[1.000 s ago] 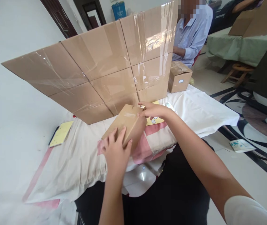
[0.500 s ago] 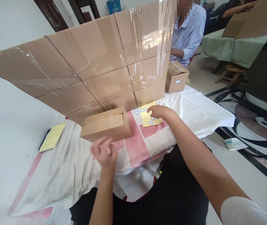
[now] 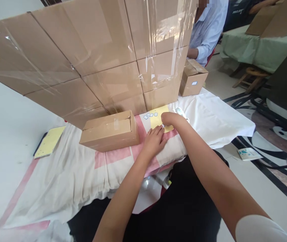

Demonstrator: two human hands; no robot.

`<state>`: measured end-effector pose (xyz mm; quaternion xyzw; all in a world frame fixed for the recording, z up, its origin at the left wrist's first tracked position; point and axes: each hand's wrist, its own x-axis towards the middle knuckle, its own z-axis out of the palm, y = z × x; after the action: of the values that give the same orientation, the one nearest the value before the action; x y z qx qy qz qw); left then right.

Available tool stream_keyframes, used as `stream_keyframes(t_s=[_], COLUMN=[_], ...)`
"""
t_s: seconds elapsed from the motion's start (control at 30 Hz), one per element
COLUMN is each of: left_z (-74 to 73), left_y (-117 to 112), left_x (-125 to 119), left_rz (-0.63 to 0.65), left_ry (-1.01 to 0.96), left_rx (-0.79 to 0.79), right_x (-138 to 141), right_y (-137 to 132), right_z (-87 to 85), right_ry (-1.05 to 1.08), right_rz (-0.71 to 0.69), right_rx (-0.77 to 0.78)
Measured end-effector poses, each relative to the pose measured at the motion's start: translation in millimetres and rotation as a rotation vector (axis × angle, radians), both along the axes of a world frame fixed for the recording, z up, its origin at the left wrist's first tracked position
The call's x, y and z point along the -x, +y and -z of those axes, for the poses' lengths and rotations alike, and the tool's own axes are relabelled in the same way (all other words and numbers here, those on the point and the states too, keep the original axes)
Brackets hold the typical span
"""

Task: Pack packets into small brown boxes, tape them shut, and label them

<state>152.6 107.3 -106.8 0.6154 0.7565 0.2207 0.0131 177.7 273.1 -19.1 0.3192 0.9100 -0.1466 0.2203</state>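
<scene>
My left hand [image 3: 155, 140] lies flat with fingers stretched out, its fingertips on the near edge of a yellow sheet [image 3: 161, 110]. Over the same sheet, my right hand [image 3: 169, 118] is closed, its fingers curled downward and their tips mostly hidden. A small white blue-edged label [image 3: 163, 125] shows between the two hands. Several similar labels [image 3: 151, 115] sit toward the left side of the sheet, partly beyond its edge. Left of the hands stands a closed, taped cardboard box [image 3: 109, 131].
A tall wall of taped cardboard [image 3: 113, 47] rises behind the sheet. A smaller box [image 3: 194, 79] bearing a label stands at its right end. Another yellow sheet [image 3: 49, 143] lies at far left. A person [image 3: 210, 32] sits beyond the cardboard. A tissue pack [image 3: 249, 154] is at right.
My left hand has moved right and forward from near the box, opening flat at the yellow sheet. My right hand stays over the sheet, its fingers more curled. The view has tipped down.
</scene>
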Motion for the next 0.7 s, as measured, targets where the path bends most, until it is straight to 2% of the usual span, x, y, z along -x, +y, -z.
stream_keyframes(t_s=[0.1, 0.27, 0.43, 0.5, 0.6, 0.7], left_z=[0.4, -2.8, -4.0, -4.6, -5.9, -7.6], left_y=[-7.8, -12.2, -14.1, -14.8, -15.0, -14.5], left_x=[-1.3, -0.2, 0.7, 0.7, 0.6, 1.0], left_rz=[-0.014, -0.033, -0.024, -0.020, -0.022, -0.017], left_ry=[-0.035, -0.057, -0.063, -0.064, -0.071, -0.072], left_rx=[0.018, 0.013, 0.008, 0.007, 0.007, 0.005], right_x=[1.4, -6.1, -11.2, -9.1, -1.2, 8.0], right_y=[-0.6, -6.5, -3.2, -4.4, -15.0, -31.9], right_z=[2.8, -8.8, -15.3, -13.8, -8.3, -0.4], right_ry=[-0.006, 0.037, 0.279, 0.459, 0.715, 0.861], right_rz=[-0.018, -0.025, -0.052, -0.150, -0.323, -0.414], right_rx=[0.012, 0.031, 0.025, 0.147, 0.417, 0.545])
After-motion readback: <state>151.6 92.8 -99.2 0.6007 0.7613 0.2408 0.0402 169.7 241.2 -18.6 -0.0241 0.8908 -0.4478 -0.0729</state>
